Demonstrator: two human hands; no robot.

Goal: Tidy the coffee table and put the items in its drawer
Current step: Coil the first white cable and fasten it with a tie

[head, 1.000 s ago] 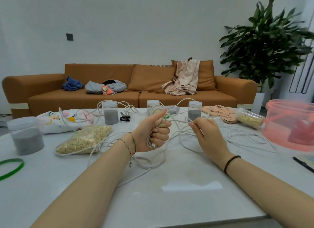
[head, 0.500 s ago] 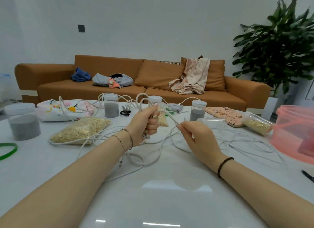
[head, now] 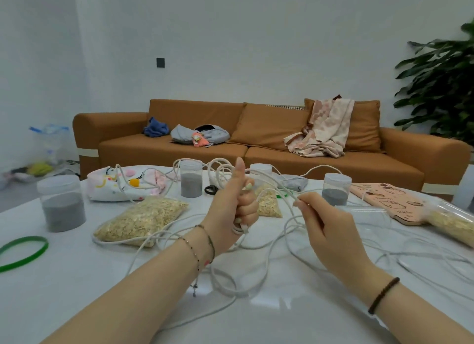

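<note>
The white coffee table top (head: 77,279) is smooth and glossy, with pale patches of reflected light. The long white round cord (head: 259,247) looks smooth and plastic-sheathed, with a dull sheen. The clear plastic bag of pale flakes (head: 141,218) is thin, shiny, wrinkled film, and the flakes look dry and rough. The clear plastic jar with a frosted lid (head: 62,202) holds matt grey powder. The thin green ring (head: 23,251) looks like glossy plastic. The white printed pouch (head: 115,184) is soft cloth. The flat pink book (head: 379,202) has a matt, papery cover. The orange-brown sofa (head: 282,130) has smooth, matt upholstery, and a pale patterned cloth (head: 325,128) lies on it in soft folds.
</note>
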